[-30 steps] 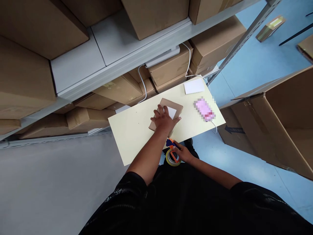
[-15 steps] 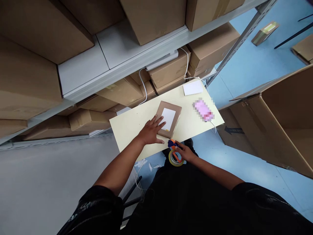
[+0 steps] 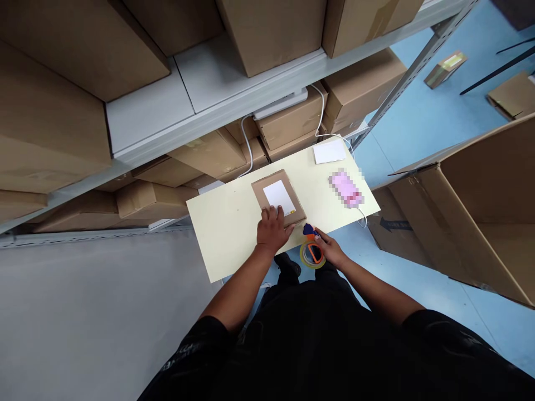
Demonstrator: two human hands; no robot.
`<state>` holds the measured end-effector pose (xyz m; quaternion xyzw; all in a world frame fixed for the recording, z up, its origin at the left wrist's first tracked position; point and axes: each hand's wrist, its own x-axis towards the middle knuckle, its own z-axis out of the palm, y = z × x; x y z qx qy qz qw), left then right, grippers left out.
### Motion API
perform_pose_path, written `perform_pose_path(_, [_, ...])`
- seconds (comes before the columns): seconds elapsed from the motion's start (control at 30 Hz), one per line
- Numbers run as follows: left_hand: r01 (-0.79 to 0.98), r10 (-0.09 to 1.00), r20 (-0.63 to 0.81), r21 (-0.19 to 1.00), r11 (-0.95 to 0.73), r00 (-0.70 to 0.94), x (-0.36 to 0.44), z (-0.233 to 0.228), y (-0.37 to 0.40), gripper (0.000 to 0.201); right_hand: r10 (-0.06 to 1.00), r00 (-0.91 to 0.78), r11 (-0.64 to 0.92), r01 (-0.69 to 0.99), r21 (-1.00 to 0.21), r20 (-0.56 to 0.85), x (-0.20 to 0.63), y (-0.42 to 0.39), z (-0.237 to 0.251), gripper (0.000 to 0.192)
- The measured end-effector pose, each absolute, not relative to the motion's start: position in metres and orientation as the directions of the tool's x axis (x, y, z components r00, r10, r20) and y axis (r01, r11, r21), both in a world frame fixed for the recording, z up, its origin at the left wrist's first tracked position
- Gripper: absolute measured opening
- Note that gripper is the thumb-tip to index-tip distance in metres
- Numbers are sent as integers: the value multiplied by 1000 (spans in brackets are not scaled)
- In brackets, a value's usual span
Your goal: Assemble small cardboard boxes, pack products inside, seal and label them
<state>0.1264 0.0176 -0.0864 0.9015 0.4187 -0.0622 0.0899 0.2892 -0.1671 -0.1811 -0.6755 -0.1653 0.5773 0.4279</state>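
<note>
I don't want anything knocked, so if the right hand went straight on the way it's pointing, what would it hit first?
Probably the near corner of the labelled box, the tape dispenser in the right hand leading, though depth here is unclear.

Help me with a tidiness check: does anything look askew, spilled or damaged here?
The small carton lies flat, with nothing clearly spilled or damaged. The pink item on the table is oddly pixelated, hiding its condition, and a white cable droops untidily past the table's edge.

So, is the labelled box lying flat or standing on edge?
Flat: the box lies on the table, white label facing up, left hand on its near side.
</note>
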Motion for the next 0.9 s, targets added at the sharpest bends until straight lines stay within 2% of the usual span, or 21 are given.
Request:
perform_pose_path(0.17, [840, 799, -290, 36, -541, 527, 167, -64, -7, 80, 689, 286, -587, -320, -744, -666, 318, -155, -174, 77])
perform_pose_path(0.27, [812, 745, -365, 53, -582, 558, 165, -50, 3, 86, 686, 272, -587, -340, -734, -675, 325, -152, -170, 73])
perform_pose_path(0.33, [696, 608, -412, 96, -712, 679, 152, -45, 25, 99, 690, 258, -587, -347, -731, -676, 327, -153, -169, 73])
perform_pose_path(0.4, [417, 323, -410, 162, -894, 853, 136, -46, 54, 114, 695, 248, -590, -342, -732, -675, 328, -155, -168, 74])
perform_pose_path(0.47, [161, 66, -384, 220, -962, 921, 125, -53, 81, 118, 695, 241, -594, -339, -730, -677, 327, -157, -168, 77])
perform_pose_path(0.53, [49, -44, -351, 250, -967, 935, 118, -64, 99, 114, 691, 246, -595, -340, -728, -679, 326, -158, -170, 78])
perform_pose_path(0.63, [53, -16, -274, 243, -969, 962, 115, -79, 100, 104, 687, 262, -589, -344, -731, -678, 326, -157, -173, 77])
perform_pose_path(0.77, [213, 176, -193, 196, -957, 965, 115, -92, 74, 103, 669, 320, -587, -328, -740, -671, 337, -147, -176, 74])
perform_pose_path(0.9, [378, 348, -177, 177, -909, 921, 120, -96, 50, 104, 680, 321, -594, -286, -752, -659, 349, -140, -173, 75])
